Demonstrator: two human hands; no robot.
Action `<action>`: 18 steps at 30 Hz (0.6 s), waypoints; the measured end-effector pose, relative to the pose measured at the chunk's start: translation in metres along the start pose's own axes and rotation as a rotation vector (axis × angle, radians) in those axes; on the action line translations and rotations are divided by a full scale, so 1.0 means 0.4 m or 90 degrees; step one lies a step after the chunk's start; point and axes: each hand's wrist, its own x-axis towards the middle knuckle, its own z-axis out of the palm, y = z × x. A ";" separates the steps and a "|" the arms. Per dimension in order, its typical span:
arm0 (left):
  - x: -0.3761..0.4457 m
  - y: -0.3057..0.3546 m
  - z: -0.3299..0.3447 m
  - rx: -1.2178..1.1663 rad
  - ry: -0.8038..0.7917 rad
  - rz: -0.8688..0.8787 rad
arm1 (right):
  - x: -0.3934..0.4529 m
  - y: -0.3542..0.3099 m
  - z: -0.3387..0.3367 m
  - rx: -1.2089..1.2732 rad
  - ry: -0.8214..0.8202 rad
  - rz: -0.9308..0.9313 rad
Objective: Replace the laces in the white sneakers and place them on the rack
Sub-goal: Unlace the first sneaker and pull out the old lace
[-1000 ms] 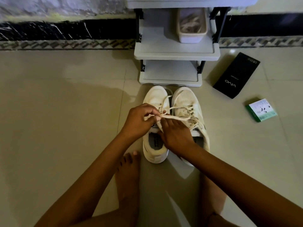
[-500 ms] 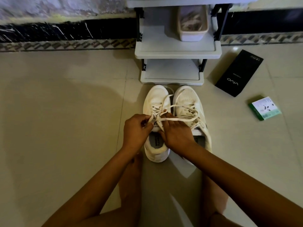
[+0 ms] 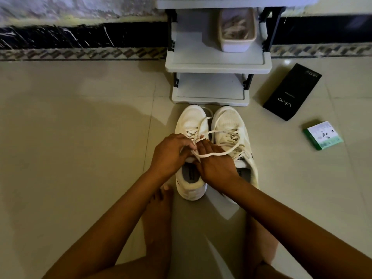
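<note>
Two white sneakers stand side by side on the tiled floor, toes toward the rack: the left sneaker (image 3: 190, 119) and the right sneaker (image 3: 229, 121). My left hand (image 3: 169, 154) and my right hand (image 3: 215, 166) meet over the left sneaker's tongue, both pinching its cream lace (image 3: 213, 154). One lace strand loops across the back of my right hand and over the right sneaker. The grey shoe rack (image 3: 216, 66) stands just beyond the toes.
A pale bin of laces (image 3: 237, 45) sits on the rack's middle shelf. A black phone box (image 3: 291, 93) and a small green-and-white box (image 3: 323, 134) lie on the floor to the right. My bare foot (image 3: 159, 210) rests left of the sneakers' heels.
My left hand has gone from the left sneaker's outer side to meet the right hand over the tongue. The lace, taut before, now lies as a loose loop over my right hand.
</note>
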 end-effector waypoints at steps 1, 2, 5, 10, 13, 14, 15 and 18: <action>0.001 0.006 -0.009 -0.034 0.017 0.005 | -0.001 0.000 0.000 -0.003 -0.004 0.003; 0.002 0.019 -0.021 -0.084 0.026 0.010 | -0.002 -0.001 -0.001 -0.002 -0.011 0.005; 0.024 0.076 -0.065 -0.345 0.048 -0.019 | -0.004 -0.005 -0.008 -0.024 -0.047 0.012; 0.103 0.056 -0.091 -0.162 0.088 -0.110 | 0.000 -0.004 -0.008 -0.063 -0.056 0.006; 0.094 0.002 -0.089 0.122 -0.069 -0.122 | 0.003 -0.010 -0.023 -0.032 -0.039 0.019; 0.083 -0.012 -0.082 0.096 -0.118 -0.116 | 0.005 -0.011 -0.031 -0.020 -0.035 0.027; 0.071 -0.027 -0.075 0.049 -0.159 -0.108 | 0.010 -0.015 -0.044 0.004 -0.022 0.035; 0.047 -0.053 -0.064 -0.115 -0.245 -0.133 | 0.035 -0.023 -0.078 0.078 -0.011 0.035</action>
